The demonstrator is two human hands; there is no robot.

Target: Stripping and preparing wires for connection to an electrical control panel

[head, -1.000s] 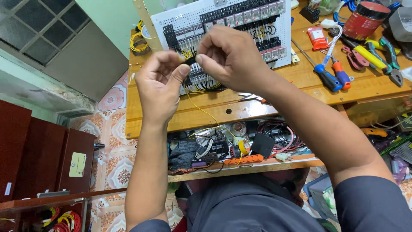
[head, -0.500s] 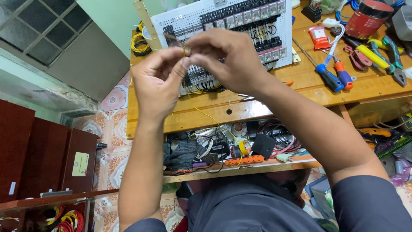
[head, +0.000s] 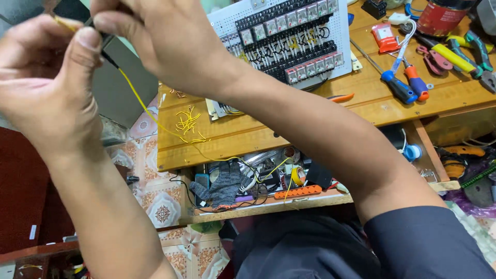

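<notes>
We see bright, even, soft light with only faint shadows. The left hand [head: 49,85] and right hand [head: 160,44], close to the lens, look slightly soft, while the wooden surface [head: 248,137] stays sharp. Its lines bow a little toward the edges.

Both forearms are bare; the right arm wears a dark navy sleeve [head: 429,243].

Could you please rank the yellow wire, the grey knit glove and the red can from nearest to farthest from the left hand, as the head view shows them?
1. The yellow wire: pinched at the fingertips of the left hand, trailing down to the bench.
2. The grey knit glove: on the lower shelf, below and to the right.
3. The red can: at the far top right corner of the bench top.
</notes>
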